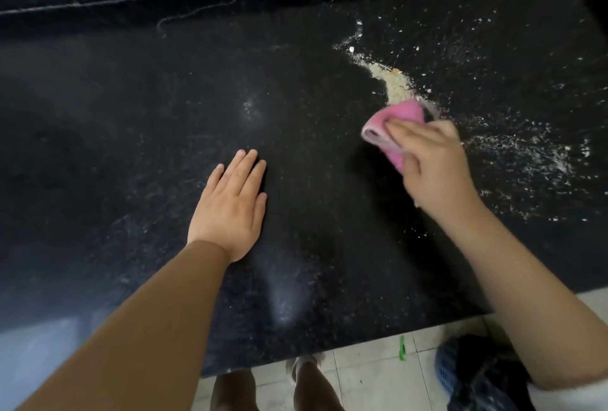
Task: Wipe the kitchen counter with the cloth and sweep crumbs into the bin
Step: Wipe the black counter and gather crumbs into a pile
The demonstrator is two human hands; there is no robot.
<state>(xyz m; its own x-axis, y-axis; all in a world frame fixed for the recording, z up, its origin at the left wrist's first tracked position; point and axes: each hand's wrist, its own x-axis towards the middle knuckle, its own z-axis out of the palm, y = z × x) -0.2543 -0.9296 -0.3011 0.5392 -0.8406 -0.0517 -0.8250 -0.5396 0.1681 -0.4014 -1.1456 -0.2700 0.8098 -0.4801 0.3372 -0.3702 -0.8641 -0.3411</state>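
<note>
A: Where's your cloth (pixel 394 127)?

B: Touching the crumb pile (pixel 396 83), pinned under your right hand (pixel 434 167). Left hand (pixel 232 209) lies flat and empty on the desk (pixel 131 114).

A: Handling?

B: Soft, floppy (probably); keep pressing its folded middle.

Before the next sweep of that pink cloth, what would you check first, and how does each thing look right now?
1. Cloth gripped: the right hand holds the folded pink cloth pressed on the black counter. Ok.
2. Crumbs gathered: a pale crumb pile sits at the cloth's far edge, but scattered crumbs remain to the right. Not ok.
3. Left hand out of the way: flat on the counter, apart from the cloth. Ok.
4. Bin in position: a blue basket with a dark liner stands on the floor below the counter's near edge. Ok.
5. Bin has room: its inside is too dark to see. Cannot tell.
</note>
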